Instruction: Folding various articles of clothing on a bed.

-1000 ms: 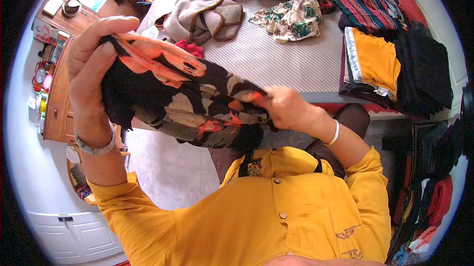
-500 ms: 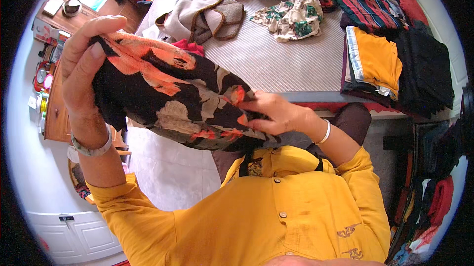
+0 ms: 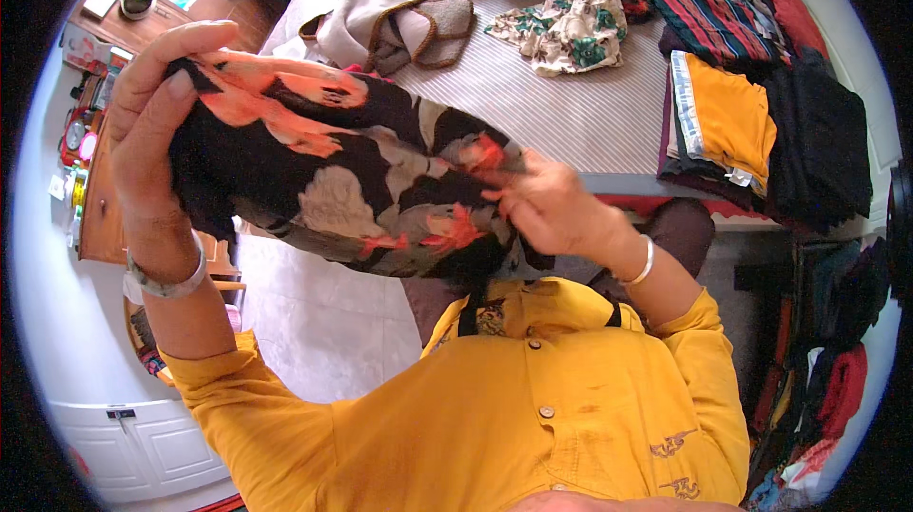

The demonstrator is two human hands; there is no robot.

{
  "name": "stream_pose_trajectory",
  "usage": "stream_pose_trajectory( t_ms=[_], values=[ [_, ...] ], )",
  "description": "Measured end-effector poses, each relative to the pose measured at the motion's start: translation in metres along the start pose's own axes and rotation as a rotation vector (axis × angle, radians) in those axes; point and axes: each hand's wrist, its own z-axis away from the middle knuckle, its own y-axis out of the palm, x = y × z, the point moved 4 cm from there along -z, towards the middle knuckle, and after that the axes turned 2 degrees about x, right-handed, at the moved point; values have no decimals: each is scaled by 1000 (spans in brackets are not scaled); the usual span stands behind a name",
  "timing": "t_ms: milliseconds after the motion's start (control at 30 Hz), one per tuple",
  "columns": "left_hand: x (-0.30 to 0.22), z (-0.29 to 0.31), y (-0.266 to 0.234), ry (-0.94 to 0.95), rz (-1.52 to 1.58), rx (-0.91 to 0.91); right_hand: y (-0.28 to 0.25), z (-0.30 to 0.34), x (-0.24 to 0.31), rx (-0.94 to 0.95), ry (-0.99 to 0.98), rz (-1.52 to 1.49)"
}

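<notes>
A black cloth (image 3: 333,165) with coral and grey flowers is stretched between my hands, raised in front of my chest. Whether it is a scarf or a garment I cannot tell. My left hand (image 3: 147,127) pinches its upper left end between thumb and fingers. At the other end my right hand (image 3: 559,210) grips the bunched fabric, its fingers slightly blurred. Part of the cloth's lower edge hangs dark above my yellow shirt (image 3: 437,407).
Beyond the cloth lies a bed with a striped cover (image 3: 533,117). On it are a beige brown-edged garment (image 3: 380,18), a cream and green floral piece (image 3: 561,32), folded yellow clothing (image 3: 728,113) and a black stack (image 3: 818,141). A wooden desk (image 3: 100,212) stands left.
My right hand has moved slightly right, and my left hand slightly left and up. The cloth between them is drawn out a little wider.
</notes>
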Motion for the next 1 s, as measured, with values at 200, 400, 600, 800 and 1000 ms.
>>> stream_pose_trajectory(
  t_ms=[200,400,600,800,1000],
  values=[
    [11,3,-17,-72,-13,-138,-53,-4,-9,-39,44,-84],
    [3,-7,-8,-95,-69,-89,-54,-7,-22,46,50,42],
    [2,-22,-8,-77,-98,-19,-48,-2,-35,114,69,64],
    [-13,-34,5,-67,-118,92,-24,-1,-31,60,9,2],
    [4,-36,-39,-34,-475,-76,26,30,-45,212,56,87]
  ],
)
